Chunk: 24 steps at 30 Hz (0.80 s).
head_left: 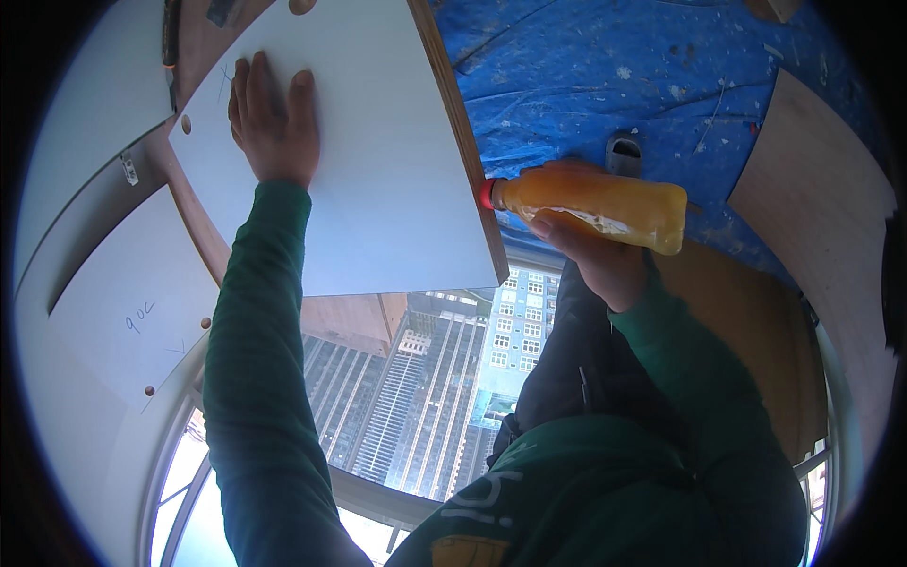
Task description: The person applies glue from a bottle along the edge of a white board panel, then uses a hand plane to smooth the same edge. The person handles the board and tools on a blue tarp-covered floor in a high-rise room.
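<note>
- Workpiece: the white panel (383, 180) lies with its pale face up and its wood-coloured right edge (470, 123) exposed. From where I stand, its supports are mostly hidden.
- Left hand (276, 128): palm down near the panel's upper left edge, fingers extended and slightly spread. It grips nothing; it rests on the face.
- Right hand (600, 257): closed around the orange-yellow bottle (628, 203), thumb along the near side. Part of the grip is hidden behind the bottle.
- Bottle position: lying nearly horizontal beyond the panel's right edge, its red cap (487, 194) at that edge, nearer the lower right corner than the upper end. I cannot tell whether the tip touches the wood.
- Surroundings: a blue sheet (576, 71) extends past the right edge; a second white panel (142, 293) stands off the left edge.
- Step in hand, as I judge it: applying the bottle's contents along the edge.
- Next move, in my judgement: maintain left-hand pressure, keep the tip aligned with the edge, and guide the bottle evenly along it.
</note>
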### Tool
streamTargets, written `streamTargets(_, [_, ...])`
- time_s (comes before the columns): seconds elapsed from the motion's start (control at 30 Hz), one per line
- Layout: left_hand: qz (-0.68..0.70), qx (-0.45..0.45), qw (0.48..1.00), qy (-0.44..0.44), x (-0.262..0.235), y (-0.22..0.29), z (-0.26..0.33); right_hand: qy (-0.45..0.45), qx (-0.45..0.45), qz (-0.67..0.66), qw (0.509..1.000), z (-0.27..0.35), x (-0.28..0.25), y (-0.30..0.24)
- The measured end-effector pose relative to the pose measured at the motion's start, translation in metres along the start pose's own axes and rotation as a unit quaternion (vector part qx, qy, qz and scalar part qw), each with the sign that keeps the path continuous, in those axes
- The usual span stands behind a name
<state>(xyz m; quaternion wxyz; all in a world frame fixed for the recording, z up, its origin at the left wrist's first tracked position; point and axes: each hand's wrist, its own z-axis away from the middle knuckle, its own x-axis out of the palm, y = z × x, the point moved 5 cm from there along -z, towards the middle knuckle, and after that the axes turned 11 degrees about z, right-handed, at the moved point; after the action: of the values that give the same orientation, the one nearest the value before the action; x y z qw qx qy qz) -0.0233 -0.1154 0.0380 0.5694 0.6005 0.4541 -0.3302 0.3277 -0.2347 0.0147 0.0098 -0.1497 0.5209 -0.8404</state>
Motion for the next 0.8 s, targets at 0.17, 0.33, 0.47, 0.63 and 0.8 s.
streamTargets(0.17, [0.019, -0.01, 1.0, -0.008, 0.001, 0.001, 0.0, -0.008, -0.078, -0.057, 0.995, -0.066, 0.007, -0.012])
streamTargets(0.33, [0.019, -0.012, 1.0, -0.013, 0.003, 0.002, -0.003, -0.006, -0.153, -0.003, 0.988, -0.116, 0.004, -0.036])
streamTargets(0.47, [0.016, -0.012, 1.0, -0.012, 0.001, 0.001, 0.0, -0.035, -0.104, -0.03, 0.994, -0.08, 0.005, -0.03])
streamTargets(0.63, [0.027, -0.009, 1.0, -0.008, -0.001, 0.001, 0.003, -0.008, -0.135, 0.011, 0.991, -0.079, 0.006, -0.025])
streamTargets(0.8, [0.027, 0.012, 1.0, -0.002, 0.003, 0.002, -0.002, -0.037, -0.181, -0.084, 0.979, -0.162, 0.013, -0.058])
